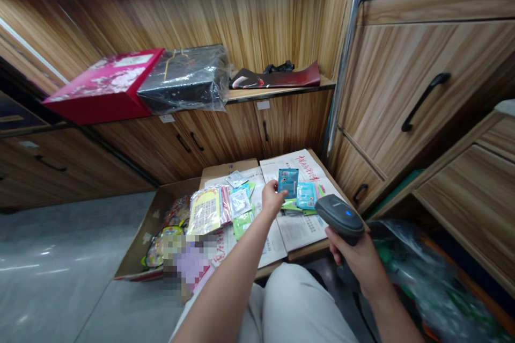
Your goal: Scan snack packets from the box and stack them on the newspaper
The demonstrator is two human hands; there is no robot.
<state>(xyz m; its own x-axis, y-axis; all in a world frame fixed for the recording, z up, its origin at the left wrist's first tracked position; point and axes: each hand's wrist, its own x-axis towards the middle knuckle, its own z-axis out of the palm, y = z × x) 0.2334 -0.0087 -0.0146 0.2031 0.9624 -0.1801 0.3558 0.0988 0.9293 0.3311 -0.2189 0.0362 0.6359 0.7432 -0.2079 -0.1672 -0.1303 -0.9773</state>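
Observation:
My left hand [274, 199] pinches a small dark-blue packet [288, 182] by its lower left edge, held over newspaper. In my right hand [349, 257] is a dark grey barcode scanner [340, 218] with a blue light on top; its head points toward the packets and its cable hangs down. Just right of the held packet lies a light-blue packet [306, 196] on top of green ones. Left of my left hand are white packets [240, 202], green packets [243, 223] and a larger yellow-and-white packet [204, 211].
Newspaper [277, 235] covers the low cardboard surface before my knees. An open cardboard box [134, 249] with bagged goods [163, 246] stands at left. Pink [104, 85] and black [185, 77] boxes sit on the shelf. Wooden cabinets [396, 101] rise at right, above plastic bags [434, 284].

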